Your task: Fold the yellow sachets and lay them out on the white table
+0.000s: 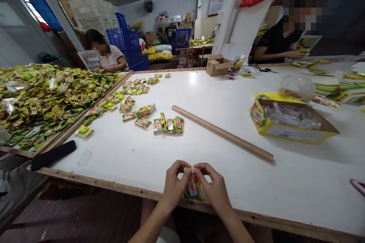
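Observation:
A small yellow-and-green printed packet [192,188] is held upright near the table's front edge. My left hand [176,183] pinches its upper left corner between thumb and fingers. At the upper right corner, my right hand [212,184] grips it the same way, so both hands are closed on the one packet. Beyond them, several similar small packets [170,125] lie in a short row on the white table [137,163]. More of them [135,114] are scattered toward the back left. Whatever is behind the packet is hidden.
A wooden stick [222,131] lies slantwise ahead. An open yellow display box [296,134] with clear plastic inside stands at right. A big packet heap [57,91] fills the left, behind a wooden rail. A black phone [54,155] lies front left. Two people [112,59] work across the table.

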`<state>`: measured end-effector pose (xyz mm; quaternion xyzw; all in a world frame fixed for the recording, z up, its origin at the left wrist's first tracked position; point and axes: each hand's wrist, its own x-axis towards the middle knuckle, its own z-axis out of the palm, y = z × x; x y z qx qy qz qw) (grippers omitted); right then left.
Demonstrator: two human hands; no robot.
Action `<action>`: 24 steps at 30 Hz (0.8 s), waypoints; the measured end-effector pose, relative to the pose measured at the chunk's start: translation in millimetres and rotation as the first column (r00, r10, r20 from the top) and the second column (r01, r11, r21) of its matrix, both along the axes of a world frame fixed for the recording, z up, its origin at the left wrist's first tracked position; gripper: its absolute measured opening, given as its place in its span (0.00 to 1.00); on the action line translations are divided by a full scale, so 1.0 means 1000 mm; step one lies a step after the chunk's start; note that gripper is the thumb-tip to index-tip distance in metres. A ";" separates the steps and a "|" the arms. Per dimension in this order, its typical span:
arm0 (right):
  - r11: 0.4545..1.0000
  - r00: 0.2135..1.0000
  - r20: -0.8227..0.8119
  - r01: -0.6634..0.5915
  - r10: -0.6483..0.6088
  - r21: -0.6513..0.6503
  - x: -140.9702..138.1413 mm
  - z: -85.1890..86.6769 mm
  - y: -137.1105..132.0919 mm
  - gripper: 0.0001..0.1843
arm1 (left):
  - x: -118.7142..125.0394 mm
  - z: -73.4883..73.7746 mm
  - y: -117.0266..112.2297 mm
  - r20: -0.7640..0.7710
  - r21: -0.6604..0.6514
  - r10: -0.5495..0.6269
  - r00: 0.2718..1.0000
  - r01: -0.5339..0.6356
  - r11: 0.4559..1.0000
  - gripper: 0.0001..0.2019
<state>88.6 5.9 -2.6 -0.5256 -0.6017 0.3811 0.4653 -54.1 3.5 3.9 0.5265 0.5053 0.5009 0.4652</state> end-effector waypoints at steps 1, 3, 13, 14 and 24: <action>1.000 1.000 0.006 -0.003 0.003 -0.005 0.000 0.001 0.001 0.20 | 0.001 0.000 0.001 0.004 -0.007 0.009 1.000 -0.009 1.000 0.06; 1.000 1.000 0.008 -0.012 0.012 -0.012 0.000 0.003 0.004 0.20 | 0.001 0.001 0.004 0.022 -0.025 0.012 1.000 -0.012 1.000 0.05; 0.997 0.995 -0.060 -0.079 0.078 -0.017 0.003 -0.008 -0.001 0.15 | -0.004 -0.009 0.000 0.073 -0.053 -0.024 0.997 0.028 0.998 0.08; 0.995 0.992 -0.079 -0.096 0.094 -0.022 0.004 -0.010 -0.003 0.15 | -0.005 -0.009 -0.002 0.060 -0.040 -0.035 0.998 0.038 0.999 0.08; 0.977 0.971 -0.156 -0.197 0.182 -0.084 0.001 -0.021 -0.011 0.13 | -0.003 -0.013 -0.003 -0.042 0.120 -0.006 0.999 0.011 0.993 0.05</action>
